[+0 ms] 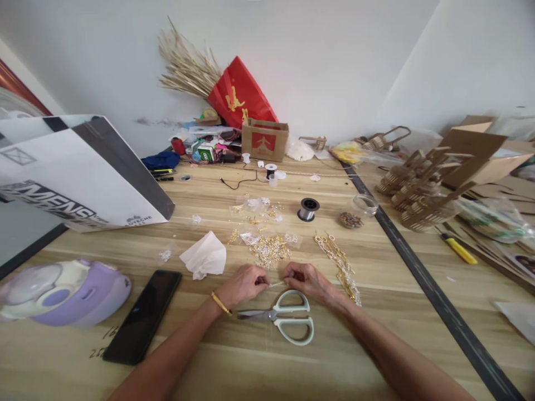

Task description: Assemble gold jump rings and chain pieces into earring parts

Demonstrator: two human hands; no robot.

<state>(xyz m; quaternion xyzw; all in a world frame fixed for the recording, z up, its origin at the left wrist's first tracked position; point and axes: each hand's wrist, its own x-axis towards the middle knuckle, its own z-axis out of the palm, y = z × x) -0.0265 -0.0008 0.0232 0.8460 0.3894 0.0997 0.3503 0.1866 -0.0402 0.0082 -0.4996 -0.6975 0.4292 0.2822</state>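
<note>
My left hand [244, 284] and my right hand [304, 279] rest on the wooden table [234, 362], fingertips pinched together around a tiny pale piece [276, 284] held between them. Pale green scissors [284, 318] lie just in front of the hands, blades pointing left. Behind the hands sits a heap of small gold and clear beads and findings [267, 248]. A row of gold chain pieces [340, 267] lies by my right wrist. A gold bangle [220, 303] circles my left wrist.
A crumpled white tissue [204, 256], a black phone [144, 314], a purple and white device [62, 292] and a white shopping bag [79, 178] are to the left. A wire spool [308, 209], a bead jar [351, 220], wooden baskets [422, 189] and a yellow cutter [460, 249] are to the right.
</note>
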